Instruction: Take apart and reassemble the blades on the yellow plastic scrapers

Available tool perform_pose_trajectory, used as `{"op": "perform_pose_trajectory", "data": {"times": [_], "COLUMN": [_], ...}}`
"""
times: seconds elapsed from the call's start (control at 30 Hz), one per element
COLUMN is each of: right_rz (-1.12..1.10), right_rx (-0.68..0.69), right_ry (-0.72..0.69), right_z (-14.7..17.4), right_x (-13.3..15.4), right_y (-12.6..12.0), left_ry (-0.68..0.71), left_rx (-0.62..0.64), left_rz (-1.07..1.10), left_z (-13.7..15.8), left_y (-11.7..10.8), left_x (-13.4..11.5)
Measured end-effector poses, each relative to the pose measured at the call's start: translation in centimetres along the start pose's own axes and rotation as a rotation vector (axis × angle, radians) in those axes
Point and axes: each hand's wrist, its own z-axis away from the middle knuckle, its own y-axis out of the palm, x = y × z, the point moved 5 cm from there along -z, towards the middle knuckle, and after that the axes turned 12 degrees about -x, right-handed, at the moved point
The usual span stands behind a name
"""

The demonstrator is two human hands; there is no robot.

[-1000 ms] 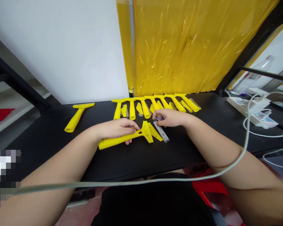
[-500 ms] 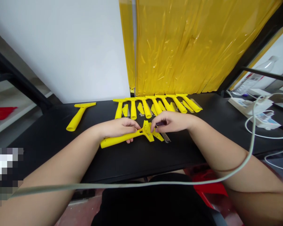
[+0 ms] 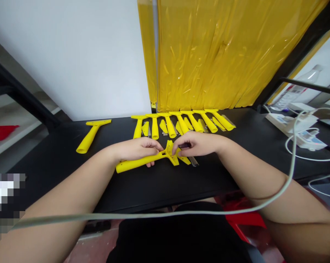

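My left hand is closed around a yellow scraper handle near its neck, and the handle lies sideways with its T-shaped head to the right. Over that head, the curled fingers of my right hand reach down with the fingertips at its surface. Something small and dark shows inside the right hand, too hidden to name. Just right of the head, a yellow clamp plate and a metal blade lie on the black table, partly under the right hand.
Several yellow scraper handles stand in a row along the back, with plates and blades between them. One more handle lies at left. A white cable crosses in front of me; power strips and a bottle are at right.
My right hand has shifted slightly left over the scraper head, its fingertips now nearer the head's middle. The left hand keeps its hold on the handle.
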Motion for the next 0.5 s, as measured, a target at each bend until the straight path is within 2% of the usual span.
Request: {"op": "perform_pose_trajectory", "data": {"times": [0.1, 0.2, 0.27, 0.33, 0.43, 0.5], "right_rz": [-0.102, -0.320, -0.477, -0.595, -0.722, -0.790], "right_rx": [-0.227, -0.437, -0.468, -0.438, -0.367, -0.382], "right_ry": [0.067, 0.198, 0.301, 0.391, 0.421, 0.391], "right_z": [-0.2, -0.4, -0.6, -0.8, -0.7, -0.2], "right_x": [-0.7, -1.7, -2.2, -2.3, -1.7, -1.4], "right_y": [-1.1, -1.8, -1.5, -1.0, -1.1, -2.2], "left_ry": [0.020, 0.063, 0.068, 0.054, 0.051, 0.100], "left_rx": [-0.063, -0.206, -0.309, -0.386, -0.402, -0.381], "left_rz": [0.116, 0.293, 0.398, 0.482, 0.592, 0.611], "left_z": [0.3, 0.2, -0.1, -0.5, -0.9, -1.0], "left_y": [-0.5, -1.0, -1.2, -1.1, -0.6, -0.2], "left_x": [-0.7, -1.6, -1.8, -1.7, -1.4, -1.4]}}
